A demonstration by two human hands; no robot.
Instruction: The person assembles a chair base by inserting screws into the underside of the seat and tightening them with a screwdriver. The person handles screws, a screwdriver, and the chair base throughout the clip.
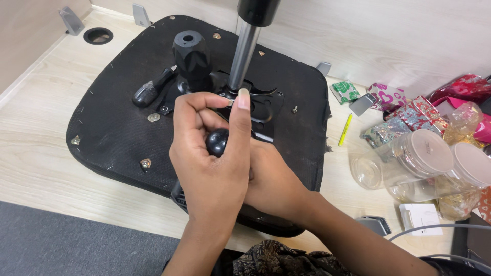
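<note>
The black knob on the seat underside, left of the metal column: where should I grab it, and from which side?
Probably best to grip the knob around its faceted upper body, coming down from above. It stands upright on the seat base, its flats give purchase, and its top is free. The column crowds its right side, and both hands, left hand and right hand, work just in front.

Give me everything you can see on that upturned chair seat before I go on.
The chair seat lies upside down on the pale wooden desk, its black fabric underside stapled round the edge, with several metal screw fittings. A black metal mechanism plate sits at its centre, carrying a ribbed black knob, a lever handle and an upright silver gas cylinder. The left hand and right hand work over the plate.
</note>
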